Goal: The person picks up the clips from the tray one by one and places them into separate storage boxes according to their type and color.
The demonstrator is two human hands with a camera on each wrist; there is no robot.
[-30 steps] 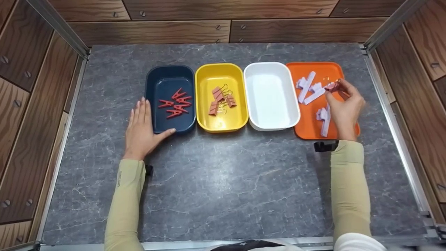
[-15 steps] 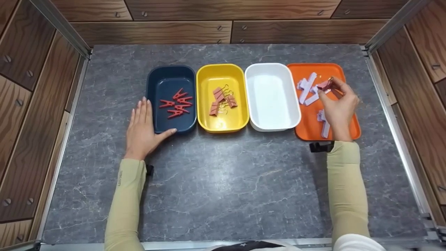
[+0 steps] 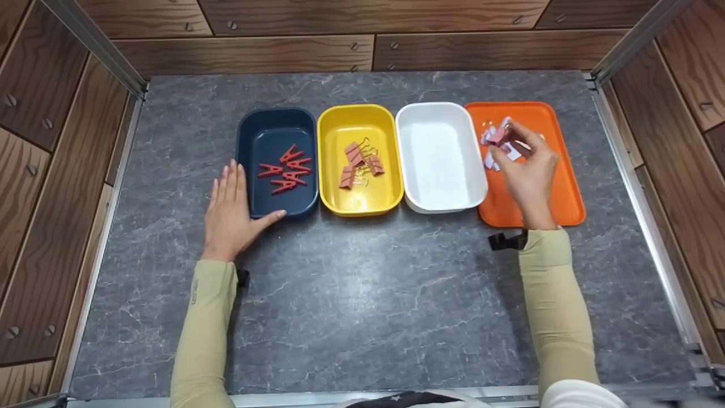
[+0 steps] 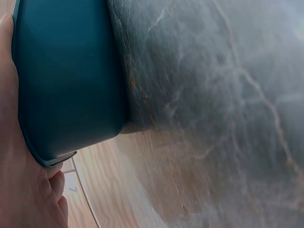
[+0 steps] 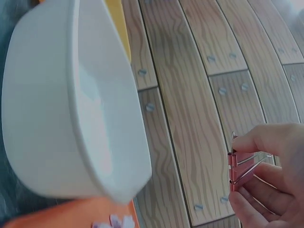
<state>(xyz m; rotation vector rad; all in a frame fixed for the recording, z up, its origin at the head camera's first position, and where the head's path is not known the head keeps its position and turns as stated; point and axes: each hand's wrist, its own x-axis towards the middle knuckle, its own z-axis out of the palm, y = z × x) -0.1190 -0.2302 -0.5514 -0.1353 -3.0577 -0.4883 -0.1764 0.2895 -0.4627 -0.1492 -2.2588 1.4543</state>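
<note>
A pink binder clip (image 3: 498, 136) is pinched between the thumb and fingers of my right hand (image 3: 531, 170), above the orange tray (image 3: 561, 192). In the right wrist view the same clip shows its wire handles. Pale lilac clips (image 3: 490, 161) lie on the tray, partly hidden by that hand. My left hand (image 3: 227, 212) rests with straight fingers along the left side of the dark blue bin (image 3: 243, 127), its thumb at the front corner. Several small red clothespins (image 3: 291, 170) lie inside this bin.
Right of the blue bin stands a yellow bin (image 3: 362, 205) with several pink binder clips (image 3: 355, 154) in it. A white bin (image 3: 442, 153) stands between it and the tray. Wood-patterned walls (image 3: 243, 54) border the grey marbled table (image 3: 362, 306).
My right hand has moved left across the orange tray, carrying the pink binder clip toward the white bin. The left hand has stayed at the blue bin.
</note>
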